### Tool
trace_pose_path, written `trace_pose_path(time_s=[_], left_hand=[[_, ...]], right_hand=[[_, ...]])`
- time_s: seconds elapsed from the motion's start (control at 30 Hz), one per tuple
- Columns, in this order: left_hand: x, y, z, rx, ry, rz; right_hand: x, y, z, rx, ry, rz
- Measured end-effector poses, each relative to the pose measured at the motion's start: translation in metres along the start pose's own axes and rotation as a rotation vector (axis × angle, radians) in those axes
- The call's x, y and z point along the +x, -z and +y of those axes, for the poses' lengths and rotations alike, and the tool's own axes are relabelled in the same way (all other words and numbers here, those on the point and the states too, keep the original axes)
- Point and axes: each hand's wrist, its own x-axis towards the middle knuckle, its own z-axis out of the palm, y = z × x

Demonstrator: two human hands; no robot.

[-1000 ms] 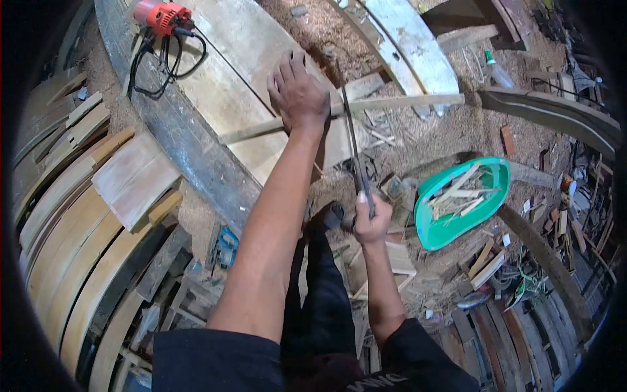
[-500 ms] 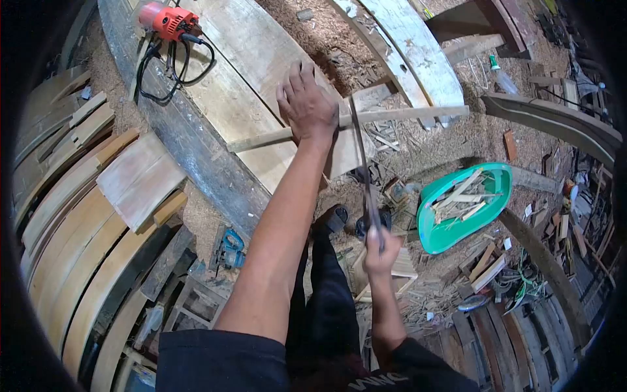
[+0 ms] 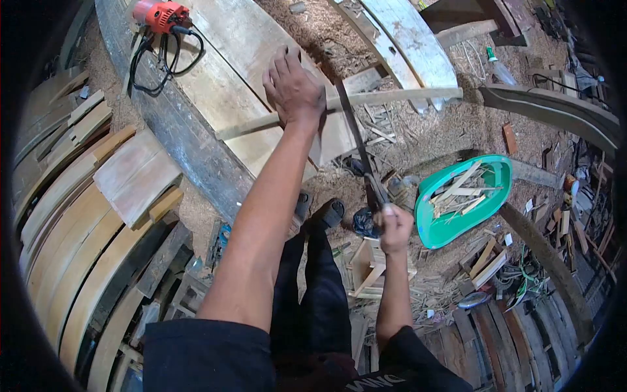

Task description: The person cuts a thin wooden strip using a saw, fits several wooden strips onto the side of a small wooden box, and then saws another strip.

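A long thin wooden strip (image 3: pixel 405 96) lies across pale planks (image 3: pixel 238 85), its right end reaching over to a white-painted board. My left hand (image 3: pixel 295 91) presses down on the strip, fingers stretched forward over the planks and palm across the wood. Just right of that hand, the narrow dark blade of a handsaw (image 3: pixel 358 134) crosses the strip. My right hand (image 3: pixel 395 228) is closed around the saw's handle, which is mostly hidden by the fingers.
A red power tool (image 3: pixel 162 16) with a black cord sits on the planks. At right stands a green tub (image 3: pixel 431 228) holding wood offcuts. Curved boards (image 3: pixel 72 242) are stacked at left. Sawdust and scraps cover the floor around my feet, beside a small wooden box (image 3: pixel 366 264).
My right hand has drawn the saw back toward me and slightly right. The left hand stays on the strip; the whole view has shifted slightly.
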Motion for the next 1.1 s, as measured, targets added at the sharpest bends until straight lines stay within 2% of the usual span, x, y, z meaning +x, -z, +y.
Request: trace_pose_path(time_s=[0.07, 0.1, 0.2, 0.3, 0.4, 0.43, 0.47, 0.53, 0.63, 0.73, 0.77, 0.93, 1.0, 1.1], left_hand=[[-0.001, 0.002, 0.0, -0.003, -0.007, -0.01], [-0.002, -0.001, -0.002, -0.007, -0.018, 0.009], [-0.001, -0.001, -0.002, -0.001, -0.008, 0.0], [-0.001, -0.002, 0.0, -0.014, 0.007, 0.009], [-0.002, -0.001, -0.001, -0.025, 0.001, -0.007], [-0.004, 0.002, -0.003, -0.031, 0.003, -0.015], [-0.003, 0.003, -0.002, -0.043, 0.006, -0.021], [0.0, 0.001, 0.001, -0.058, 0.011, -0.015], [0.003, -0.003, -0.001, -0.051, 0.003, 0.01], [-0.002, -0.003, -0.001, -0.05, -0.003, 0.01], [-0.002, 0.0, -0.001, -0.045, 0.0, -0.007], [-0.001, -0.002, -0.002, -0.049, 0.006, 0.006], [-0.005, -0.001, -0.001, -0.064, 0.011, -0.008], [-0.004, 0.001, -0.003, -0.055, -0.004, -0.007]], right_hand=[[-0.011, 0.001, -0.017, -0.202, 0.072, -0.159], [-0.017, -0.009, -0.032, -0.202, 0.046, -0.124], [-0.028, -0.024, -0.044, -0.169, 0.134, -0.165], [-0.029, -0.036, -0.024, -0.213, 0.162, -0.034], [0.01, -0.055, -0.025, -0.161, 0.234, -0.006], [0.021, -0.061, -0.036, -0.164, 0.11, -0.021], [0.027, -0.063, -0.036, -0.196, 0.091, -0.038], [0.01, -0.059, -0.023, -0.155, 0.202, 0.014], [-0.023, -0.048, -0.027, -0.165, 0.189, 0.073], [0.024, -0.062, -0.042, -0.179, 0.174, 0.035], [0.039, -0.072, -0.05, -0.251, 0.115, 0.02], [-0.033, -0.045, -0.013, -0.213, 0.24, 0.062], [-0.017, -0.044, -0.01, -0.165, 0.256, 0.044], [0.047, -0.071, -0.043, -0.216, 0.061, -0.009]])
